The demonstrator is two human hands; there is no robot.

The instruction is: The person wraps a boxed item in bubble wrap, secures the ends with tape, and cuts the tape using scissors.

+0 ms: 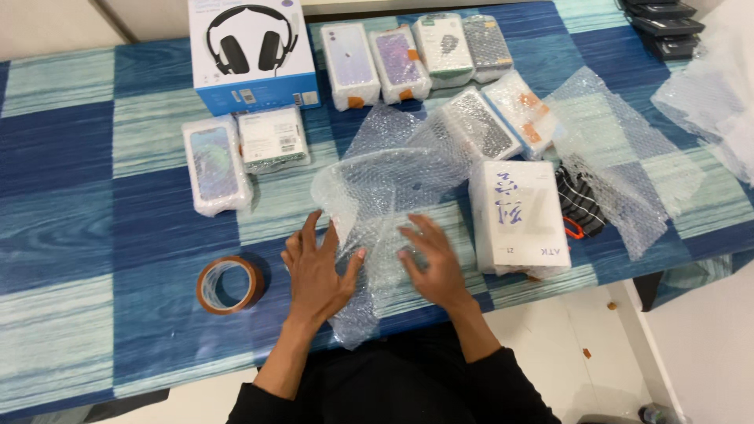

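Both my hands rest on a sheet of clear bubble wrap (385, 196) spread over the near edge of a blue and teal patterned table (71, 204). My left hand (316, 271) lies flat on the sheet's left part, fingers spread. My right hand (430, 263) presses on its right part, fingers apart. Neither hand grips anything. A white box (518, 213) lies just right of my right hand. A roll of brown tape (228, 285) lies left of my left hand.
Several bubble-wrapped phone boxes (216, 165) and small packs line the table's middle and back. A white and blue headphone box (251, 51) stands at the back. More loose bubble wrap (620, 157) and a striped cloth (580, 200) lie at right. Dark boxes (664, 23) sit far right.
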